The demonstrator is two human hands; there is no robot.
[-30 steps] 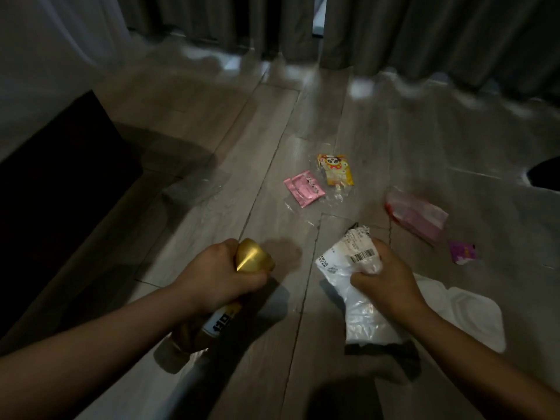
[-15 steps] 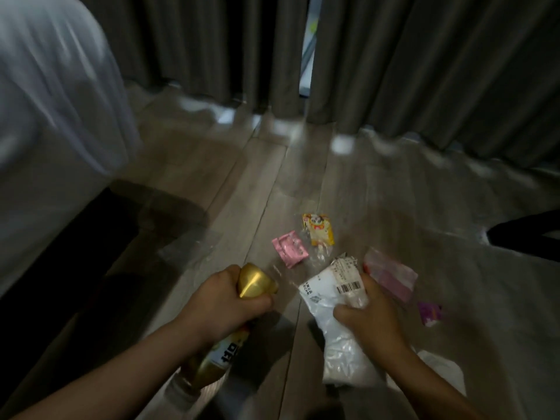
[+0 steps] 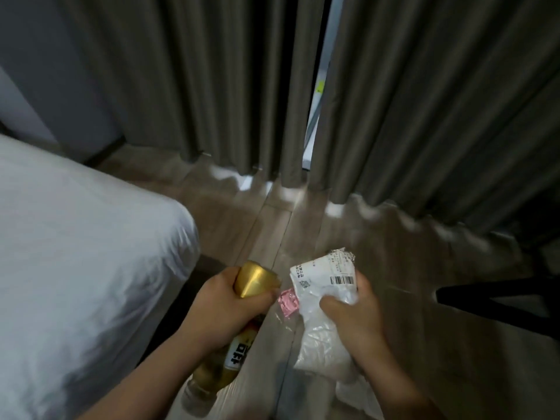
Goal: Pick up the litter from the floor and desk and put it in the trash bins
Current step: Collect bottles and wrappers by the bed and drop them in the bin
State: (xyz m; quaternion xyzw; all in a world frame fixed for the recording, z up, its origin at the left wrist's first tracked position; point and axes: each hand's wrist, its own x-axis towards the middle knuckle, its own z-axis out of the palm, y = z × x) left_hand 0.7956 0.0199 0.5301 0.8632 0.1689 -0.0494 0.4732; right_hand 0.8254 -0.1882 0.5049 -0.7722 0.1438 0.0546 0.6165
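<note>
– So, what has the left hand got?
– It sits at lower centre, fingers and thumb wrapped round the neck of a clear plastic bottle with a shiny gold cap and amber liquid. The cap points up the frame. The body slants down toward the bottom edge and carries a white label with dark lettering
– And the right hand?
– Just right of it, clamped on a crumpled white plastic bag with a barcode label, thumb across the front. The barcode end sticks up above the hand and the rest hangs below it
– Do the hands touch?
– No, near each other but apart. A small pink wrapper shows in the gap between them, just beside the bag's left edge. Whether it touches either one I cannot tell
– What surrounds them?
– A grey-brown wooden plank floor lies beneath both hands. A white-sheeted bed fills the left side. Grey pleated curtains hang across the top, with a narrow bright slit at upper centre. A blurred black bar-shaped object juts in from the right edge, and a pale plastic sheet shows below the right wrist at the bottom
</note>
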